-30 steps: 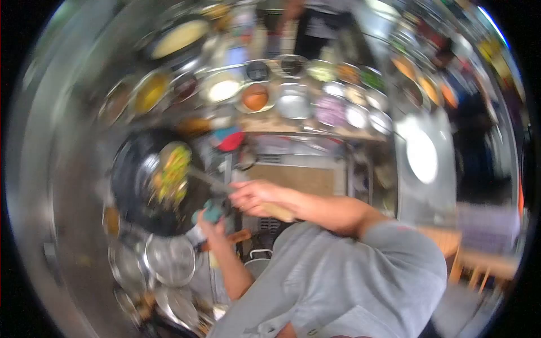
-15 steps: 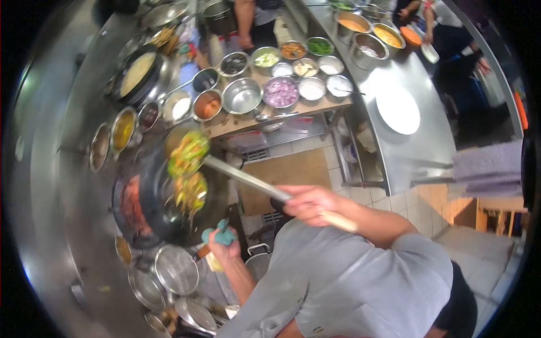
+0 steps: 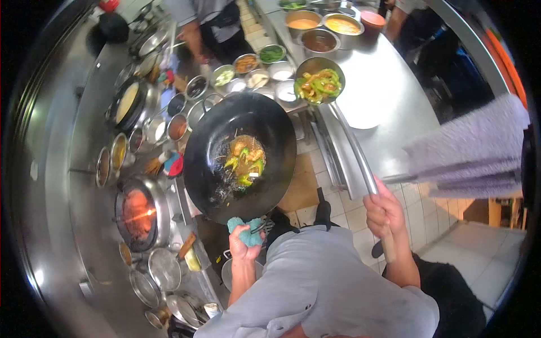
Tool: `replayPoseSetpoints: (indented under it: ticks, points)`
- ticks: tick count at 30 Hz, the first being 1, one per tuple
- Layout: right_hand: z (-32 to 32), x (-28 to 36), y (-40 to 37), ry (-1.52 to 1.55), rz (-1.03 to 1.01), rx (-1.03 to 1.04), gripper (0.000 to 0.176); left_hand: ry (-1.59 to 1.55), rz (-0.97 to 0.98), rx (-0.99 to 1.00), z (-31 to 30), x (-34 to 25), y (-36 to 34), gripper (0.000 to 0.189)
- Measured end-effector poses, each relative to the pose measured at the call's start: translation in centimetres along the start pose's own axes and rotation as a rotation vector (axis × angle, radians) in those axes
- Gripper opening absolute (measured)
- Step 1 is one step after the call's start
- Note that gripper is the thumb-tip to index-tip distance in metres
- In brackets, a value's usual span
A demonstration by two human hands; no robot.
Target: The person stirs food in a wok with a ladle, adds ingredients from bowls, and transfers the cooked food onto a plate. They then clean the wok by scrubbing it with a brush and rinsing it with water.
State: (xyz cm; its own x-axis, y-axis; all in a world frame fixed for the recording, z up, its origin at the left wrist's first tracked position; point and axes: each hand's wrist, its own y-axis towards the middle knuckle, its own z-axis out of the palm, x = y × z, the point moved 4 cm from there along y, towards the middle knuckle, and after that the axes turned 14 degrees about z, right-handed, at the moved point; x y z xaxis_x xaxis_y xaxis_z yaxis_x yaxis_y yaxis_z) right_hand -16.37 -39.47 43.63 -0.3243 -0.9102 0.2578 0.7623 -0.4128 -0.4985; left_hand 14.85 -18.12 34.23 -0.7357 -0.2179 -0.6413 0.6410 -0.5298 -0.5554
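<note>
With a teal cloth point(image 3: 253, 234) wrapped in its grip, my left hand point(image 3: 243, 248) is closed at the near rim of a black wok point(image 3: 203, 152); the cloth hides the wok's handle. Some green pepper and browned pieces in sauce point(image 3: 247, 160) lie in the wok. My right hand point(image 3: 386, 211) is closed around the handle of a long metal ladle point(image 3: 353, 142). Its bowl, filled with cooked green pepper and brown pieces point(image 3: 318, 85), is held over the edge of the steel counter point(image 3: 403, 84). A white plate point(image 3: 363, 115) on that counter is partly behind the ladle.
A burner point(image 3: 138, 211) glows at the left, with strainers point(image 3: 165, 268) in front of it. Bowls of ingredients stand behind the wok. Pots of orange soup point(image 3: 304, 22) stand on the counter. A grey towel point(image 3: 468, 143) hangs at right. Another person point(image 3: 211, 25) stands at the back.
My left hand has lifted the wok off the burner and swung it right. The loaded ladle has gone from above the wok to over the counter. My view has turned somewhat.
</note>
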Motion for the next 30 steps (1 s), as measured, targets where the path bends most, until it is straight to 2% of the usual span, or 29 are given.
replayPoseSetpoints:
  ticks: [2, 5, 8, 11, 17, 21, 26, 30]
  points:
    - [-3.0, 2.9, 0.4, -0.126, -0.095, -0.138, 0.071, 0.025, -0.048, 0.008, 1.6, 1.7, -0.2, 0.021]
    - [-6.0, 4.8, 1.8, -0.316, -0.234, -0.267, 0.074, -0.052, -0.180, 0.123, -0.2, 3.1, 0.1, 0.024]
    - [-8.3, 6.1, 4.5, -0.337, -0.301, -0.361, 0.078, 0.074, -0.125, 0.061, 2.6, 2.7, -1.5, 0.017]
    - [-9.8, 6.8, 6.6, -0.309, -0.319, -0.338, 0.080, 0.072, -0.096, 0.006, 1.3, 3.1, -1.2, 0.017]
    - [-10.1, 7.8, 8.8, -0.362, -0.316, -0.412, 0.082, 0.125, -0.092, 0.076, -0.2, 2.8, -1.5, 0.019]
    - [-10.2, 7.8, 9.0, -0.366, -0.321, -0.464, 0.075, 0.133, -0.084, 0.109, -1.7, 2.4, -1.4, 0.025]
    - [-10.3, 8.0, 9.1, -0.255, -0.320, -0.355, 0.065, 0.143, -0.078, -0.017, -2.2, 1.9, -1.6, 0.021]
    - [-10.0, 8.0, 9.0, -0.213, -0.324, -0.315, 0.062, 0.150, -0.076, -0.027, -2.1, 1.7, -1.8, 0.019]
